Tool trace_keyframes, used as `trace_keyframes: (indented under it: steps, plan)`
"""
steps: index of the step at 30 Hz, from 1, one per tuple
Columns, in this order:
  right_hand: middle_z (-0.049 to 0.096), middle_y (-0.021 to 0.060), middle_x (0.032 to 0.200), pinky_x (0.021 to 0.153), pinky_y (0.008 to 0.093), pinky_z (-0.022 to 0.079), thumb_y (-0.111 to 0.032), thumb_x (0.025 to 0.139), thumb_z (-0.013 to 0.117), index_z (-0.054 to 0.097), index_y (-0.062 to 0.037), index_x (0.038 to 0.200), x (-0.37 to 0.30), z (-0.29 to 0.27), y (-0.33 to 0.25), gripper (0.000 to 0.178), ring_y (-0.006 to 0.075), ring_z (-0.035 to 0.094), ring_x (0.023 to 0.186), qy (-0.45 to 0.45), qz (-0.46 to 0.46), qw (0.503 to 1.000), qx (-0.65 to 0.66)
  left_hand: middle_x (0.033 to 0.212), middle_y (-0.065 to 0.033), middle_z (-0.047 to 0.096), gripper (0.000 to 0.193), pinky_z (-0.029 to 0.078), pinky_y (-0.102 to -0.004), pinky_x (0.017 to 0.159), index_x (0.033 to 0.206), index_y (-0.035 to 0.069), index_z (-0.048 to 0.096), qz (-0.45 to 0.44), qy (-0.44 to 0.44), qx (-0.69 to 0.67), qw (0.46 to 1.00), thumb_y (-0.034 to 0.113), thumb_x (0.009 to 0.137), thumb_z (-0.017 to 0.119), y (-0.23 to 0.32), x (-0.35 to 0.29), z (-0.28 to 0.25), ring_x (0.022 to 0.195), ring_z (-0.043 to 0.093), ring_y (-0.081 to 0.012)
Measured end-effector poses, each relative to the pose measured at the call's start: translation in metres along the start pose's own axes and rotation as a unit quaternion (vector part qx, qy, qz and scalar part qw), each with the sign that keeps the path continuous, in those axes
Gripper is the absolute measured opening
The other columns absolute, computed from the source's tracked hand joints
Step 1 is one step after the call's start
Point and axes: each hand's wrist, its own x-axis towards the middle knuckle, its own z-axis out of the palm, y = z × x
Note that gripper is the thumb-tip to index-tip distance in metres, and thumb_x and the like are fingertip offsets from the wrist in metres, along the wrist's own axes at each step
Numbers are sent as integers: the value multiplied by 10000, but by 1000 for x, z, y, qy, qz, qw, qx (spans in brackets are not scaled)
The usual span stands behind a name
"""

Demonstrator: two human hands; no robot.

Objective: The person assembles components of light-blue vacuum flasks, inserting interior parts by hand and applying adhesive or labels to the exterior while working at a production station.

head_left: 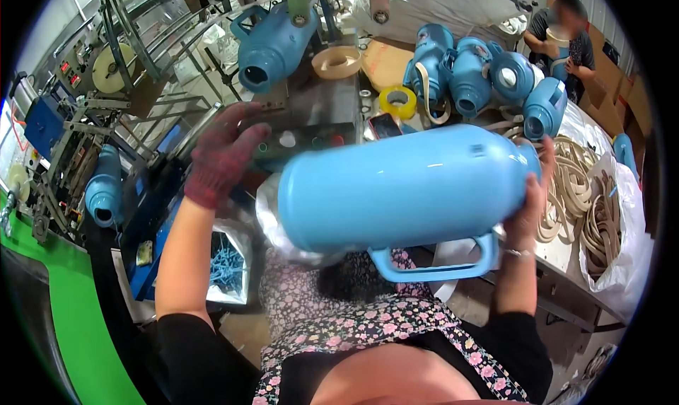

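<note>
A large light-blue thermos jug casing [396,189] lies sideways in front of my chest, slightly blurred, with its loop handle toward me. My right hand [525,203] is bare and grips its narrow neck end at the right. My left hand [225,154], in a dark red glove, is raised left of the jug's base, apart from it. Its fingers are spread and hold nothing. Beyond that hand, another blue jug casing [272,51] lies tilted on the machine, its round opening facing me.
Several blue jug casings [470,76] stand at the back right beside yellow tape [397,102] and a phone [384,127]. Coiled beige straps [569,178] cover the right table. Blue scraps fill a white bag [230,260]. A co-worker [562,44] holds a jug at the far right.
</note>
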Motion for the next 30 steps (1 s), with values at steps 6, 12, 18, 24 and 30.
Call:
trace_keyframes:
  steps: [6,12,18,24,30]
  plan:
    - [573,106,1203,908,386,492,-444,933,554,440,-61,1312,-82,-100,23,551,225,573,1092,-21,358,933,32,1099,-132,657,530,504,-414,870,1227,155,542,-28,-6,572,820,501,829,599,-91,102,5,998,640,-318]
    - [582,46,1139,703,418,565,-434,902,560,454,-166,1245,-82,-53,28,448,226,613,993,40,381,924,-19,911,-203,642,343,495,-431,701,1002,35,662,156,157,273,936,313,810,718,-28,-22,-13,802,626,-367]
    - [554,109,1146,798,428,527,-278,866,576,444,-119,1270,-3,53,69,454,256,583,1014,55,322,945,-31,1201,-160,581,452,425,-366,961,1244,-68,524,-69,431,75,896,293,983,453,-28,-245,-125,1088,563,-251]
    - [541,72,1235,1013,468,434,-129,844,661,463,-95,1270,-44,238,112,471,227,525,1159,-138,456,856,202,1146,-185,608,337,448,-379,945,1116,-15,610,-213,-44,230,949,126,817,676,52,-309,-94,1087,578,-292]
    - [582,74,1146,800,411,516,-280,837,712,552,-66,1155,45,409,140,416,241,564,1031,-4,475,865,164,1173,-200,602,329,413,-433,978,1108,-10,611,-114,-18,247,962,119,812,669,20,-327,-103,1120,553,-370]
